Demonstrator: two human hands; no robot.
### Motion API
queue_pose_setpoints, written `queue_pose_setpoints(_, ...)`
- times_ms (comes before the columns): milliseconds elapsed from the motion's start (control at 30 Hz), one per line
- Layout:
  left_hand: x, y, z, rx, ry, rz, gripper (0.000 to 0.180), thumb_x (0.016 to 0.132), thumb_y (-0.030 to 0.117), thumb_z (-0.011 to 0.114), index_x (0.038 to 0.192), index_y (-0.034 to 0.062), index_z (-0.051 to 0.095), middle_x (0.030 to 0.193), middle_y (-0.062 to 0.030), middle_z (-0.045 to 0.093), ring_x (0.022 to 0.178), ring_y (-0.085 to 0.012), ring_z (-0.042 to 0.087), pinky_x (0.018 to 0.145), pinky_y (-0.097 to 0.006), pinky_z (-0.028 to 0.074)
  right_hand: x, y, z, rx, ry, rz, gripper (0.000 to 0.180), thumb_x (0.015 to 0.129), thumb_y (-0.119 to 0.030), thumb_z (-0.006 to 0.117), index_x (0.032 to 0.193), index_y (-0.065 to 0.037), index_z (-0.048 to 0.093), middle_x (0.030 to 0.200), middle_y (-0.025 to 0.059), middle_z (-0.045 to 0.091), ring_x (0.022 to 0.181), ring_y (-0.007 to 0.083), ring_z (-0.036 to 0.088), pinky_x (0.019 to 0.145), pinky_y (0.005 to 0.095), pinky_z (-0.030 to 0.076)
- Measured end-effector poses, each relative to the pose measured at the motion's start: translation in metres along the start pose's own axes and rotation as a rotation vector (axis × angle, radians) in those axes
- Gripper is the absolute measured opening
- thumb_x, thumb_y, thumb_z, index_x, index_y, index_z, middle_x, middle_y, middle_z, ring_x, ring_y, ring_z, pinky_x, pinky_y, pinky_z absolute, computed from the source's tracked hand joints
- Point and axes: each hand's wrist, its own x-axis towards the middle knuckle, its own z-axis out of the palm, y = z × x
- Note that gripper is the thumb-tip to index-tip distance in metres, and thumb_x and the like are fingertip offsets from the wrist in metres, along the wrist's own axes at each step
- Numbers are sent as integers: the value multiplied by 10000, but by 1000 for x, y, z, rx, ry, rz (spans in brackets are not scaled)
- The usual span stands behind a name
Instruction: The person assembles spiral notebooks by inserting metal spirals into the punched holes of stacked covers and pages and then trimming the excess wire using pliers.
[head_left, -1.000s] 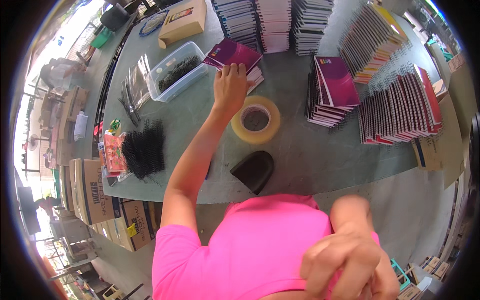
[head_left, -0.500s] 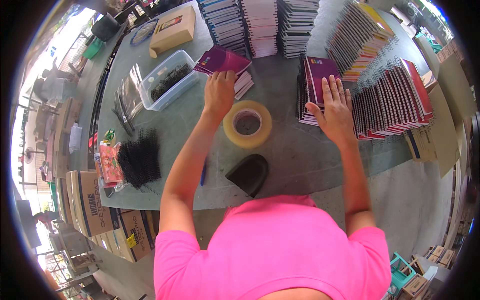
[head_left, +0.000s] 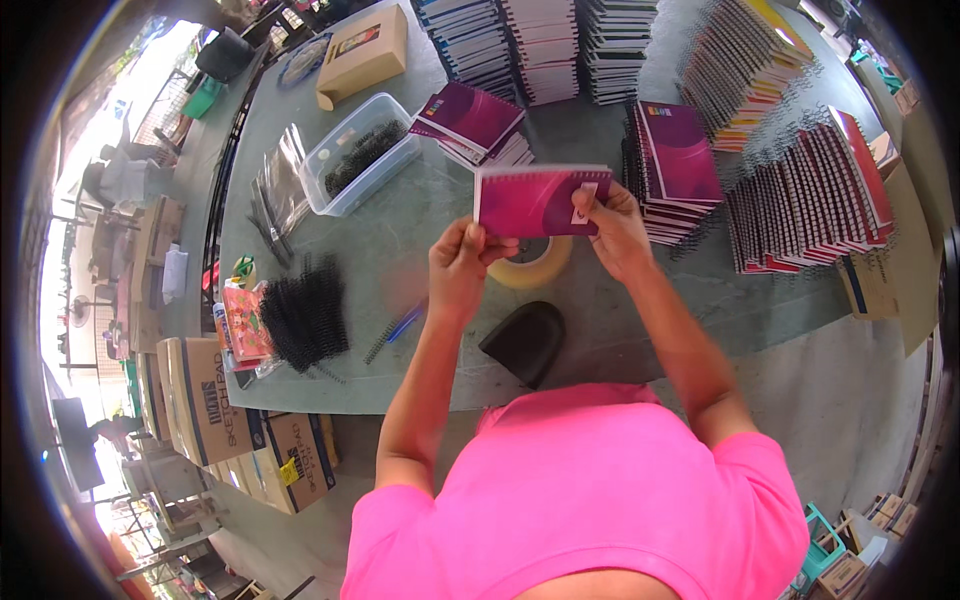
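Left hand (head_left: 462,268): grip pinches the purple notebook's (head_left: 535,200) lower left corner.
Right hand (head_left: 612,228): grip clasps its right edge.
Below: tape roll (head_left: 535,268) on desk (head_left: 400,240).

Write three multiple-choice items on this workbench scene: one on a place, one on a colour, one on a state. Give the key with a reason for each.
1. Where does the roll of tape lie?
A. on the table below the raised hands
B. inside the clear tub
C. on a cardboard box

2. What colour is the cover of the spiral notebook held up?
A. green
B. magenta-purple
C. white

3. How is that notebook held?
A. flat on the table
B. by one hand only
C. in the air by both hands

Key: A, the roll sits on the table. B, the cover is magenta-purple. C, the left hand and right hand each grip an end.
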Motion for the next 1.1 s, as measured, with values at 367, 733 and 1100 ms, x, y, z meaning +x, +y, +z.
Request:
queue_pose_setpoints(367,1,-39,-18,340,-31,-97,259,715,-18,737,956,3,645,907,-42,672,835,-113,609,770,-258,486,-13,48,-26,-763,-99,-1,335,716,-114,761,998,0,619,925,47,653,836,123,598,764,275,471)
queue_pose_setpoints(733,-19,-11,-38,945,69,184,181,758,42,690,933,26,647,806,-81,671,726,-134,618,674,-277,483,-10,24,61,-1601,-385,-419,182,749,-96,651,923,-74,603,862,103,617,803,306,594,762,431,440)
queue_pose_setpoints(1100,-142,42,-155,1526,490,-349,209,790,191,640,858,-6,619,880,-186,632,828,-355,603,712,-408,459,6,17,61,-1603,-442,-475,114,778,-88,625,889,-70,611,790,100,644,746,319,609,667,411,450)
